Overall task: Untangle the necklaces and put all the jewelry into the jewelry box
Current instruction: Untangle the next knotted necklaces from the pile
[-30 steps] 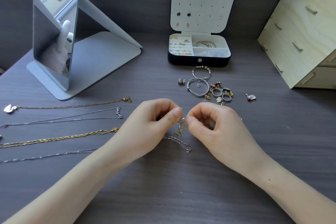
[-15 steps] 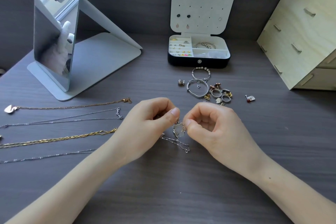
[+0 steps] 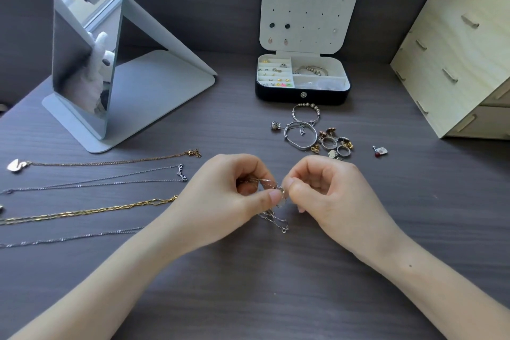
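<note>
Necklace tangle (image 3: pixel 273 218) in pinch between left hand (image 3: pixel 220 197) and right hand (image 3: pixel 332 196)

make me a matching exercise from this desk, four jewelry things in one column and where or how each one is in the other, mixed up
Things:
1. jewelry box
2. swan pendant
3. silver chain
4. red-beaded stud

Places or states:
A. far left of the table
B. pinched between the left hand and the right hand
C. lying alone, to the right of the ring pile
D. open, lid upright, at the back

Pairs: 1-D, 2-A, 3-B, 4-C
</note>
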`<state>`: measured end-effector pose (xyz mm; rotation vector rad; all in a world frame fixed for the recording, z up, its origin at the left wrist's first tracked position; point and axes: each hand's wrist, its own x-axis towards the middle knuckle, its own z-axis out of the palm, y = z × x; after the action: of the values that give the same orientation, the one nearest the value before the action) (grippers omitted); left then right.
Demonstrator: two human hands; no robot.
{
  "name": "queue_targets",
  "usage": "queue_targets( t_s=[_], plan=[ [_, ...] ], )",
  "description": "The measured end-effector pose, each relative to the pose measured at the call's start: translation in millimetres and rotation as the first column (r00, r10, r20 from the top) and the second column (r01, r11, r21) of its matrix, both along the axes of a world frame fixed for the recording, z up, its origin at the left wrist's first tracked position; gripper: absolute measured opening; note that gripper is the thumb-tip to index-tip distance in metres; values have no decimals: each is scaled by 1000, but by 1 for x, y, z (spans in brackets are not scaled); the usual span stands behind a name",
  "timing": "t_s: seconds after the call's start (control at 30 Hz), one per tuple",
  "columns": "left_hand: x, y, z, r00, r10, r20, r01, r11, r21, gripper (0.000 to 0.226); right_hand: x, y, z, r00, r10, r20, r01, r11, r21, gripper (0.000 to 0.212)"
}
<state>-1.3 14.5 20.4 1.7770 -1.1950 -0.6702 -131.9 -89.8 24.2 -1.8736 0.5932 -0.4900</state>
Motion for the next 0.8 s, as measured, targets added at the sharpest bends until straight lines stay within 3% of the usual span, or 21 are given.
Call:
queue_targets(
  t_s=[0.2,0.4,0.6,0.8],
  plan=[
    [-2,-1,2,994,41,97,-38,999,-31,21,1,-1,0,1000,-12,-9,12,1000,-6,20],
    [-3,-1,2,995,43,93,-36,997,-75,20,1,-1,0,996,-81,-32,80,996,-44,17],
    [0,-1,4,964,103,-243,-129,987,-95,13,-1,-1,-2,994,-68,-82,59,992,-113,21],
    [-4,-3,10,844,96,-528,-136,990,-38,17,-2,0,-3,995,-19,-98,1,982,-189,25]
  ],
)
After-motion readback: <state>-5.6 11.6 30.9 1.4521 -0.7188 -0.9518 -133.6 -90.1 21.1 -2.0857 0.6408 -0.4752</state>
